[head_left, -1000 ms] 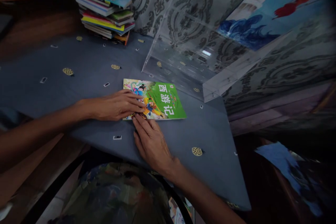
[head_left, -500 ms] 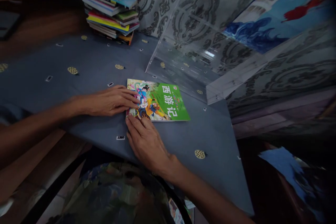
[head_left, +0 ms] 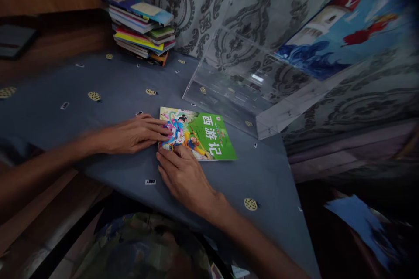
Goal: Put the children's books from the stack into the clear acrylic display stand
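A thin picture book (head_left: 214, 137) with a green cover, cartoon figures and large white Chinese characters lies closed on the grey tablecloth (head_left: 121, 170). My left hand (head_left: 134, 134) comes in from the left and lies flat, its outstretched fingertips on the left side of the cover. At the book's near left corner rests my right hand (head_left: 185, 176), fingers extended and touching the near edge. Its thumb side covers part of the cover picture. Neither hand lifts the book off the table.
Behind the book stands a clear acrylic stand (head_left: 268, 124) against patterned wallpaper. A tall stack of books (head_left: 144, 30) is at the back left. A dark flat object (head_left: 15, 41) lies far left. On the right hangs a blue picture (head_left: 327, 48); the table edge runs below it.
The whole scene sits slightly lower in view, as the camera has tilted up a little. Both hands and the book keep nearly the same places relative to each other.
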Available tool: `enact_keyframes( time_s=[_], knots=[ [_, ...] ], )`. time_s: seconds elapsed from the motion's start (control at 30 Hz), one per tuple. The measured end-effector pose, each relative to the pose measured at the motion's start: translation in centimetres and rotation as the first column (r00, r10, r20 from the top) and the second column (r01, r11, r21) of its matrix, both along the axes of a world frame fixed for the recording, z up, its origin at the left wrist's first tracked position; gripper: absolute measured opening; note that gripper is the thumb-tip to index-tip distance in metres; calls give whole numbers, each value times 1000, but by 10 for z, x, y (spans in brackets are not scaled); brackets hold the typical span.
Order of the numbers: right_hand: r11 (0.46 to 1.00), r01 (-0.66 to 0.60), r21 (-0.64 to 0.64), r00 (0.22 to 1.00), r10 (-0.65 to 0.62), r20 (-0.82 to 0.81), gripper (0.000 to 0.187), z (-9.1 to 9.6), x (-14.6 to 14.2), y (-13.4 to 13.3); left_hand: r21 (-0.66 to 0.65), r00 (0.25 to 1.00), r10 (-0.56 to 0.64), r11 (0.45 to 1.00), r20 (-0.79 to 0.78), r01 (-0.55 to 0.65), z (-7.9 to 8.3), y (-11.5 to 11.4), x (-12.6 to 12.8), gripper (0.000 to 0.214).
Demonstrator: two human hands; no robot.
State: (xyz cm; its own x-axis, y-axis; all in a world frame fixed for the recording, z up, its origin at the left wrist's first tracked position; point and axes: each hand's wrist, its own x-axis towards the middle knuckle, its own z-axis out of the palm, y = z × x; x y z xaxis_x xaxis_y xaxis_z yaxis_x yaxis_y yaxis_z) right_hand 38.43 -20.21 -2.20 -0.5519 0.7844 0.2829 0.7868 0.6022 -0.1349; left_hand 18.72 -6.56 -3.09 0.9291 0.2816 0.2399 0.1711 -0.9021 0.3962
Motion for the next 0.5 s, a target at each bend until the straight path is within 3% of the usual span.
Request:
enact_keyframes(
  time_s=[0.23, 0.5],
  knots=[
    [1000, -10, 16, 995, 11, -100, 28, -8, 5, 2, 56, 995, 83, 995, 49, -86, -12, -21, -7, 41],
    [999, -33, 41, 984, 39, -171, 30, -15, 11, 1, 46, 990, 132, 990, 54, -134, -13, -36, -10, 44]
  ],
)
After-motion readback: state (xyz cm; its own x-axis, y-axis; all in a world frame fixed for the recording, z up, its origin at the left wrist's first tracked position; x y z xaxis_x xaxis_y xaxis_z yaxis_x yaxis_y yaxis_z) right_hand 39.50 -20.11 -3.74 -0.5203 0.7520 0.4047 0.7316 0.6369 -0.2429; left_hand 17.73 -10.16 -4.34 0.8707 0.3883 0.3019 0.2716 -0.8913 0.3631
